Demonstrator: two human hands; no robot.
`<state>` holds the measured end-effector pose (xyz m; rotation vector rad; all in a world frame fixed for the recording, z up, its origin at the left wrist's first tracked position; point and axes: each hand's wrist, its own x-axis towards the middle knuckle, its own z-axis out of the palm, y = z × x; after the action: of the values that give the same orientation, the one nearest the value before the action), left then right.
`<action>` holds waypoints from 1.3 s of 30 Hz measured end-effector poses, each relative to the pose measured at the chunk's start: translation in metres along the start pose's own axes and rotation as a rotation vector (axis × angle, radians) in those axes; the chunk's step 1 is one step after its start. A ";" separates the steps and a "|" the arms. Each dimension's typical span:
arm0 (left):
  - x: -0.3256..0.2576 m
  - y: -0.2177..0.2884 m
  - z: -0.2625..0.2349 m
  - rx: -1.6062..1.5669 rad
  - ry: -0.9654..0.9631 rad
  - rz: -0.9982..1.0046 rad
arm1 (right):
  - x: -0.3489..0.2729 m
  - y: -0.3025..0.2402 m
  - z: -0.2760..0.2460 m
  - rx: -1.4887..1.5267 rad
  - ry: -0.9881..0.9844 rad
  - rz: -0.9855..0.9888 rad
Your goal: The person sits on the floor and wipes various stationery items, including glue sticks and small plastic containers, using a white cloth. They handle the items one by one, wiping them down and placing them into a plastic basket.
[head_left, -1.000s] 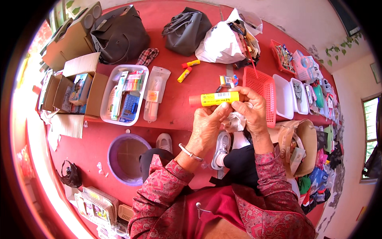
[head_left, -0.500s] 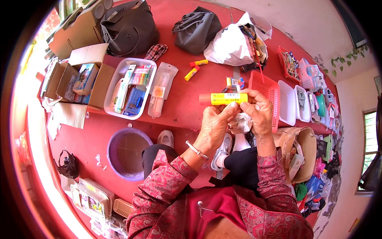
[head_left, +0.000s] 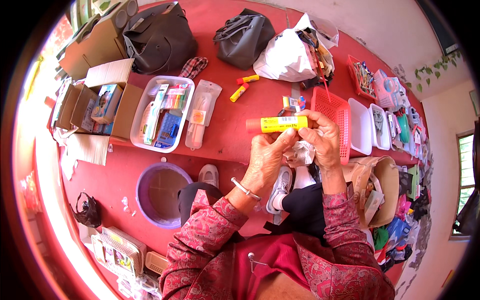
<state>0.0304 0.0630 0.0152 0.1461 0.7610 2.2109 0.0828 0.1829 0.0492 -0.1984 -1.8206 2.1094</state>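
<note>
A yellow glue stick [head_left: 272,124] with a reddish-orange cap lies level between my hands, cap end to the left. My left hand [head_left: 266,156] grips it from below, its thumb pressed on the yellow barrel. The right-hand end is pinched by my right hand [head_left: 325,142], whose fingers also hold a crumpled whitish paper [head_left: 301,154] beneath the stick. Two more glue sticks, one lying flat [head_left: 247,79] and one slanted [head_left: 239,92], rest on the red surface beyond. A small blue-and-yellow packet [head_left: 290,103] sits just past my right hand.
A red basket [head_left: 332,112] and white trays [head_left: 359,127] stand to the right. On the left are a white bin of stationery [head_left: 186,112], an open cardboard box [head_left: 127,112] and a purple basin [head_left: 145,200] on the floor. Dark handbags [head_left: 245,42] stand at the back.
The glue stick and both hands have shifted very slightly left in the picture. The grip on the stick and paper looks the same.
</note>
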 end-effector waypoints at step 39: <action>-0.002 -0.001 -0.004 -0.225 -0.064 0.040 | -0.001 -0.001 0.000 0.051 0.002 0.083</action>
<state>0.0311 0.0601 0.0117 0.1195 0.4737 2.3005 0.0836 0.1830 0.0504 -0.2674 -1.7839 2.2093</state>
